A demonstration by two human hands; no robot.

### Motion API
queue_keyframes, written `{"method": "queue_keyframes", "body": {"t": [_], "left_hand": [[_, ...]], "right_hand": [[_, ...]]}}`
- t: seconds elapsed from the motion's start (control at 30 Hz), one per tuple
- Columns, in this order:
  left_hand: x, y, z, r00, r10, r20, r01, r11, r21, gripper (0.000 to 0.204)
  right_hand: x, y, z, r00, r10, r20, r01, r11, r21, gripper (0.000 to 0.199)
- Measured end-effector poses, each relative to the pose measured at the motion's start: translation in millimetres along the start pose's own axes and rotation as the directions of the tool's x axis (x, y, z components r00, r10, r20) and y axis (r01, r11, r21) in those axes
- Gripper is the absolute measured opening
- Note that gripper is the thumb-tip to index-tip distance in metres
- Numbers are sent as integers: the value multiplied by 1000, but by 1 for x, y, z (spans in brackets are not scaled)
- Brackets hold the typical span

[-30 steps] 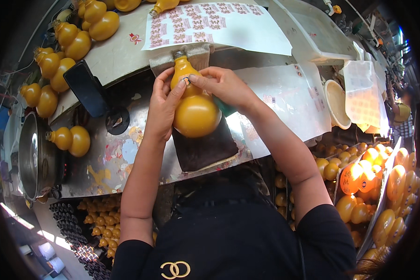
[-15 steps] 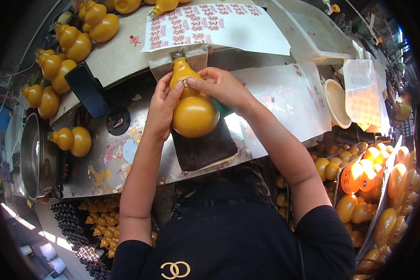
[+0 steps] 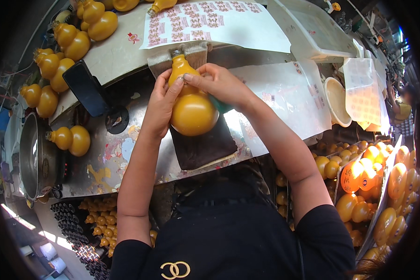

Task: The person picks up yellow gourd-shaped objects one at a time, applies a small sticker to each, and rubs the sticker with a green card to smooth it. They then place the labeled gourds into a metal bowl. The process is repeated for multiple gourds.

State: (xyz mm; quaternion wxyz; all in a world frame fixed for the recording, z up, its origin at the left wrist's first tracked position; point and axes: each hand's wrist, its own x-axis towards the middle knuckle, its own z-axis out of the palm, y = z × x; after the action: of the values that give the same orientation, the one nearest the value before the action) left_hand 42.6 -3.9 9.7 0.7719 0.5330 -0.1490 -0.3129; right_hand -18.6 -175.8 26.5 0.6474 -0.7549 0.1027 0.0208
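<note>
A glossy yellow gourd-shaped bottle (image 3: 194, 116) lies at the middle, its threaded neck pointing away from me. My left hand (image 3: 162, 102) is closed around the left side of its upper bulb. From the other side my right hand (image 3: 225, 87) grips it, and both thumbs press on the front of that bulb. Whatever lies beneath the thumbs is mostly covered. The neck rests on a folded light cloth (image 3: 199, 52), and a dark cloth pad (image 3: 203, 150) is under the wide bulb. Something green (image 3: 223, 107) shows below my right hand.
A printed sticker sheet (image 3: 219, 28) lies beyond the bottle; a translucent sheet (image 3: 284, 100) is at right. On the left stand a phone on a stand (image 3: 85, 88), a metal pan (image 3: 30, 158) and several gourd bottles (image 3: 74, 44). A cream bowl (image 3: 337, 102) sits right.
Between my thumbs a small round label showed on the upper bulb; now my right thumb covers it. My thumbs have shifted slightly, and the bottle stays in place.
</note>
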Motion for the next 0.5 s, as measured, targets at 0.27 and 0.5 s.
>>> {"method": "queue_keyframes", "body": {"t": [0.27,0.5], "left_hand": [[0,-3,-4,999,0,34,1,1000,-25,53],[2,3,-4,998,-45,42,46,998,-30,55]], "right_hand": [[1,0,-4,997,-6,74,0,996,89,60],[0,0,-2,999,-2,44,0,1000,31,62]]}}
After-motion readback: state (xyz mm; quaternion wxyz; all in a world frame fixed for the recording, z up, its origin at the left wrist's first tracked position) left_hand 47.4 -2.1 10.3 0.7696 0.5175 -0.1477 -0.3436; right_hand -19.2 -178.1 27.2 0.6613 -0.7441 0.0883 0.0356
